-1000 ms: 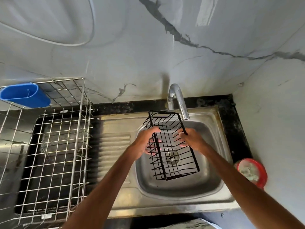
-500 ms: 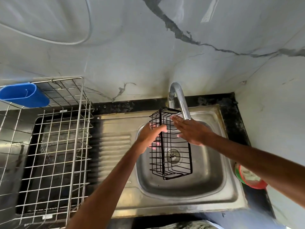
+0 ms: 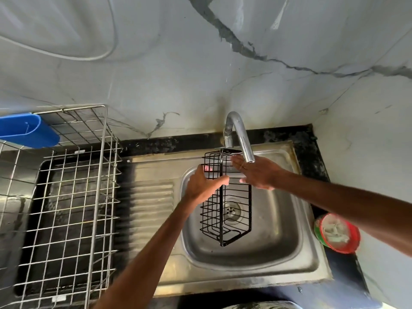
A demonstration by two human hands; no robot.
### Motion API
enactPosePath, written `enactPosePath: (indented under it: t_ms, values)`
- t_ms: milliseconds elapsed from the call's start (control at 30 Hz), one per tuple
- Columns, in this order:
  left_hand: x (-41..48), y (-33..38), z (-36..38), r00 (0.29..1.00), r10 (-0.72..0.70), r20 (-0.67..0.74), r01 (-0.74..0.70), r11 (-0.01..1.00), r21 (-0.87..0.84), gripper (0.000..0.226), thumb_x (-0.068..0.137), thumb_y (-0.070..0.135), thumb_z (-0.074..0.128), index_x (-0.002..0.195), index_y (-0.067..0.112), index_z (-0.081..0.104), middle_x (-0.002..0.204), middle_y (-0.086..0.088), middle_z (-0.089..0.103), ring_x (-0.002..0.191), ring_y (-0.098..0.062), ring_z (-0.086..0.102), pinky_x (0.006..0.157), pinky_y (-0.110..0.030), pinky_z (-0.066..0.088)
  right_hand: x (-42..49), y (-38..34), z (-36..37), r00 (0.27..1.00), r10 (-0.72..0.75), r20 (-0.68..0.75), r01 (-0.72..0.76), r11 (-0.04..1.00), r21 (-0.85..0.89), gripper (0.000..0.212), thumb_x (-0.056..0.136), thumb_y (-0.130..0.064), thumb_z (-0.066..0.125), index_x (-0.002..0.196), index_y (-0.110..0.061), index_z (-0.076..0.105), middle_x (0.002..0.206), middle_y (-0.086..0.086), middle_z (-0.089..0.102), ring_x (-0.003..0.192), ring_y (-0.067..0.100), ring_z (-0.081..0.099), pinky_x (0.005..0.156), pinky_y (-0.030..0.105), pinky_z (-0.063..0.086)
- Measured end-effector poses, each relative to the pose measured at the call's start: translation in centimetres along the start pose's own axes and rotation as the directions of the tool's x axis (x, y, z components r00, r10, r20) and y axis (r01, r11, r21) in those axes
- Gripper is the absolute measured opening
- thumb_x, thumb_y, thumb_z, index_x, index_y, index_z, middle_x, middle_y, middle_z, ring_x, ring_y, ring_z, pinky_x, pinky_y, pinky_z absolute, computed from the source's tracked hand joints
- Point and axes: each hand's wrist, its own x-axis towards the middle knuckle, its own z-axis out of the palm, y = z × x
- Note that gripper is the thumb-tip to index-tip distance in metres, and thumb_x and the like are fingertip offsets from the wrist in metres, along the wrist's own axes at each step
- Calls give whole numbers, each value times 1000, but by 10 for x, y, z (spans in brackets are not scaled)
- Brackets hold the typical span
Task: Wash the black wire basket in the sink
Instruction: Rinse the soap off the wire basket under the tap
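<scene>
Two hands work: left hand [image 3: 204, 186] clamped on the rectangular black wire basket [image 3: 225, 212], right hand [image 3: 259, 175] flat, fingers straight, just beside that grip. Best to turn it steadily above the steel sink [image 3: 281, 253].

Blue holder [image 3: 29, 130] cut by left edge. Red tub [image 3: 338, 236] part hidden by forearm [image 3: 356, 204]; contents perhaps scrubber. Right hand [image 3: 259, 175] blurred.
</scene>
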Motion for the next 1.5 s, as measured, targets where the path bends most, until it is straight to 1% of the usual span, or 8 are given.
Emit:
enactPosePath:
  t_ms: [400,600,700,800,933,1133,1300,1500]
  values:
    - [-2,-14,3,997,35,-63,-37,999,-23,99,54,71,69,135,18,49,133,-4,62,118,-28,61,98,-52,54,-36,-57,23,972,-210,108,215,976,-36,73,105,-55,18,157,-8,0,165,17,-4,153,31,-10,124,44,-12]
    - [-4,-3,3,993,72,-89,-79,994,-77,102,50,66,71,134,14,47,123,-4,65,110,-25,64,90,-42,56,-7,13,-20,981,114,-158,-138,979,-153,59,87,-30,75,141,-14,56,153,10,47,141,26,45,118,38,29]
    - [-6,-3,4,988,74,-132,-83,994,-67,105,51,65,75,137,13,46,125,-4,64,109,-25,64,85,-37,57,-1,5,-38,941,334,-51,-331,941,66,51,90,-53,60,140,-48,50,166,-10,20,154,9,17,117,26,36]
    - [-8,-7,4,982,89,-168,-93,995,-16,97,52,65,78,130,14,48,114,2,64,98,-20,64,70,-22,47,-7,-23,-11,997,72,-14,-72,997,-21,61,97,-56,50,145,-18,52,164,20,18,150,44,9,119,57,27]
    - [-7,-14,0,973,49,-227,-65,996,-60,98,51,64,80,129,16,48,117,1,65,102,-23,65,82,-36,58,-34,-70,21,994,5,105,-2,1000,-27,77,101,-52,42,157,-3,20,165,23,8,154,36,4,123,48,-8]
    - [-1,-11,-5,973,96,-208,-104,994,-28,96,58,55,86,135,15,45,119,1,63,101,-22,64,84,-33,53,-23,-45,17,998,-34,-44,27,987,-158,77,98,-40,53,157,-4,19,165,21,6,154,34,2,125,50,-1]
    - [-4,-13,1,971,141,-192,-146,989,-11,95,63,47,92,139,15,43,122,4,61,104,-21,63,83,-29,50,-2,-3,-51,958,286,-35,-229,828,511,61,96,-13,60,150,-35,42,124,-26,59,105,-18,58,82,2,48]
    - [-5,-16,-5,951,136,-277,-172,979,-111,74,67,36,93,125,19,49,107,13,61,91,-3,61,78,-19,50,-11,-37,12,995,-15,98,-18,945,326,81,100,-71,7,159,-16,12,167,12,1,155,28,-6,126,50,-1]
